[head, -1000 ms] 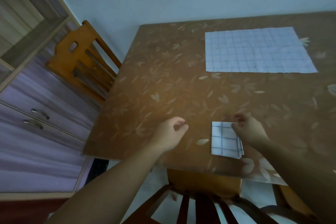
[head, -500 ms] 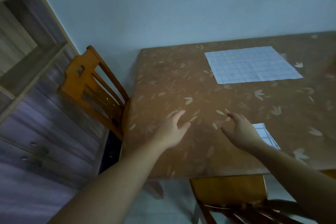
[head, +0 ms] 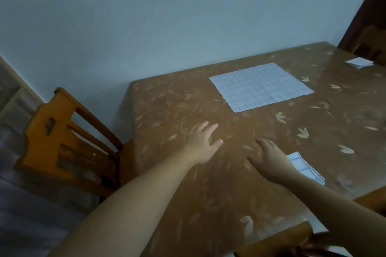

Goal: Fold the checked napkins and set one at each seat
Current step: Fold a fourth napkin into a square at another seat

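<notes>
While the left hand (head: 203, 142) and right hand (head: 269, 160) spread empty over the leaf-patterned table (head: 167, 115), an unfolded napkin (head: 261, 86) lies at one o'clock, a wooden chair (head: 54, 131) at nine.

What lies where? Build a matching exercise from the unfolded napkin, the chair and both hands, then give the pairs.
Column one:
1. unfolded napkin
2. wooden chair
3. left hand
4. right hand

Column two:
A. next to the folded napkin
B. at the left side of the table
C. spread flat towards the wall
D. open over bare tabletop, nearer the chair

Pairs: 1-C, 2-B, 3-D, 4-A.
</notes>
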